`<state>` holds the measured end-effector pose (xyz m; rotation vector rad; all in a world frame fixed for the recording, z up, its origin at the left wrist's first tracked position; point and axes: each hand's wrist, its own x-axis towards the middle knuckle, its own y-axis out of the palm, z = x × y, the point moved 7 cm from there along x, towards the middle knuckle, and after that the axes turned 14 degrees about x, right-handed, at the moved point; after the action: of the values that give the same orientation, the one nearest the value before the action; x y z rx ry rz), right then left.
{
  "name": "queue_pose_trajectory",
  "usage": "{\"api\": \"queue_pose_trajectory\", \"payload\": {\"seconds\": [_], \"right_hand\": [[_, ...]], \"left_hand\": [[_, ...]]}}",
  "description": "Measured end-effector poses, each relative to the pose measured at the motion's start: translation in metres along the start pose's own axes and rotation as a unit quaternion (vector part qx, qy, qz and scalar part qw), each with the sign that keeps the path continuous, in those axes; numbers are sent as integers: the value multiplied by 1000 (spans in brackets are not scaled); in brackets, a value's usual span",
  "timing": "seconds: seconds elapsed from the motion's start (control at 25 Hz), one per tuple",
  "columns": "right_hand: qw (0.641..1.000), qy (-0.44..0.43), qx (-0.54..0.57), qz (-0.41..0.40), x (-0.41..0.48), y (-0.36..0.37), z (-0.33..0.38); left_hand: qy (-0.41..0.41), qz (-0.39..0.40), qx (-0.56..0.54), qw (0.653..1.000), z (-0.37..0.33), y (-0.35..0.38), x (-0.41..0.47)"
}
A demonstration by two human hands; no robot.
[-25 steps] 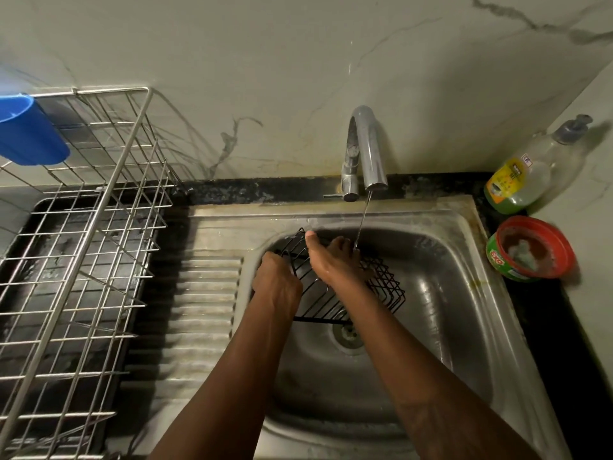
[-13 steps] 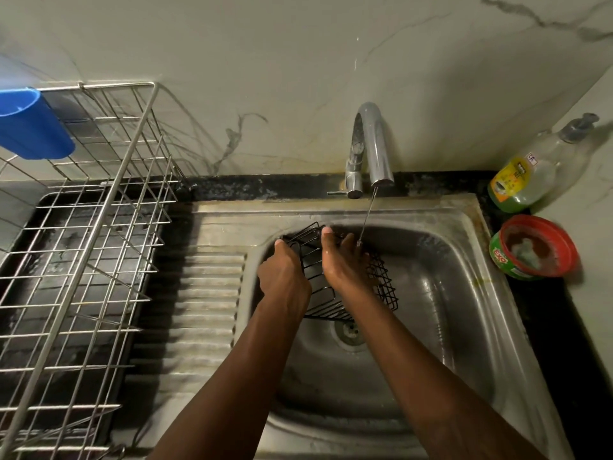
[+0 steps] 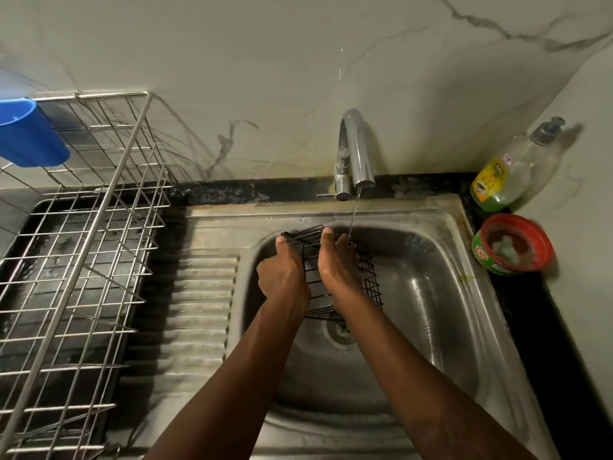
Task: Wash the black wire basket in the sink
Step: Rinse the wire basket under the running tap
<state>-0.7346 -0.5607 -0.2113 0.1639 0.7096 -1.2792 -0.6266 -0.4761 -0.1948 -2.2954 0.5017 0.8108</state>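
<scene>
**Basket held under the tap, mid-frame**

The black wire basket [image 3: 369, 277] is held tilted inside the sink [image 3: 438, 293], in the middle of the frame, just above the drain [image 3: 341, 330]. Its left edge is gripped by the left hand [image 3: 283, 273], with the fingers curled round the wire and the thumb pointing up toward the back of the sink. The right hand [image 3: 336, 263] is laid flat against the mesh, fingers straight and pressed together, tips aimed at the top of the frame. Both forearms are stretched in from the bottom edge, angled toward each other.

A thin water stream [image 3: 354, 210] is seen dropping from the chrome tap [image 3: 356, 151] right onto the fingertips of the right hand.

Further out, a steel dish rack [image 3: 83, 244] fills the left side, with a blue cup [image 3: 30, 134] hung at upper left. At the right edge a soap bottle [image 3: 510, 174] and a red-rimmed tub [image 3: 514, 244] are parked on the dark counter.
</scene>
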Motion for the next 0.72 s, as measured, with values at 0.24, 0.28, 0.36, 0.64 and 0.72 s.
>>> {"api": "queue_pose_trajectory", "payload": {"seconds": [0.24,0.28,0.36,0.64,0.72], "right_hand": [[994,-102,-14,32,-38,-4,35],[994,-103,-10,31,-43,-8,39],[996,-79,35,25,-42,-21,40],[986,-36,164,-5,-7,-74,14],[985,-37,169,-2,0,-81,10]], "left_hand": [[80,39,54,995,-12,6,-13],[91,53,53,993,-14,9,-14],[90,83,7,992,-20,12,-25],[90,328,12,940,-38,59,-63],[90,368,16,925,-38,69,-64]]}}
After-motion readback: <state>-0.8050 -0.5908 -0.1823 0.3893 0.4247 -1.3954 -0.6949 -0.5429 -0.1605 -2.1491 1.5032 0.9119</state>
